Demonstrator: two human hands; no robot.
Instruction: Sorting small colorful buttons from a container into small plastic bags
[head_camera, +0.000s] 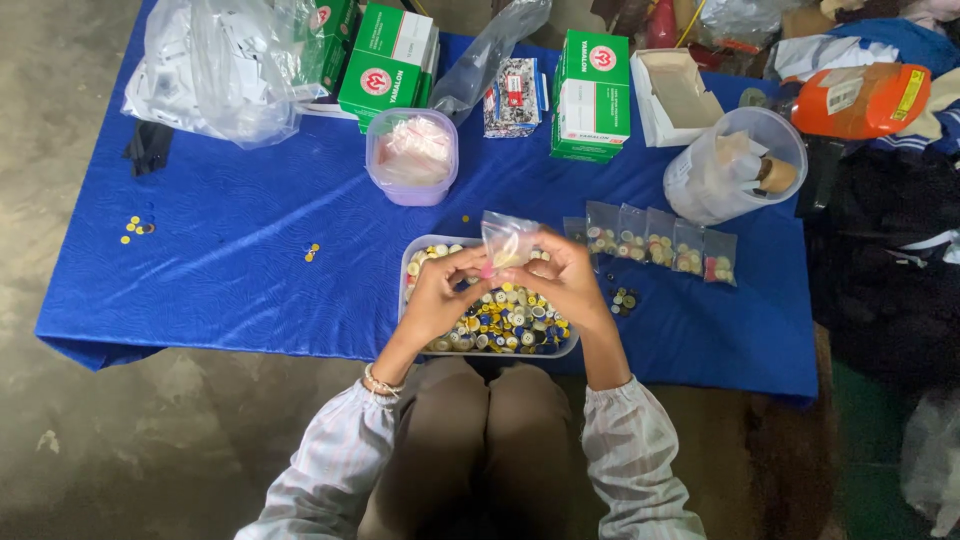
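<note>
I take the shallow tray (412, 262) of small coloured buttons as my landmark: it sits on the blue cloth (240, 270) just ahead of my knees, heaped with yellow, blue and white pieces. Beyond the tray stands a lidded tub (412, 156) with clear bags inside, and farther back green and white cartons (592, 95) and a big clear sack (215, 65) of packets. To the tray's right a row of filled little bags (660, 238) lies flat, with a few loose buttons (623, 299) between that row and the tray; a clear plastic jar (735, 165) stands behind them. Far left of the tray, scattered yellow buttons (136, 228) rest on the cloth. Nothing sits between my hands and the tray. The small clear bag (507, 238) is held above the tray's far half, pinched between both hands, its top sticking up past my fingertips. My left hand (440, 295) is curled shut on the bag's left edge, my right hand (565, 280) curled shut on its right side. Both wrists rise from below the tray's near edge, forearms angled inward in striped sleeves, hands meeting over the tray's middle.
</note>
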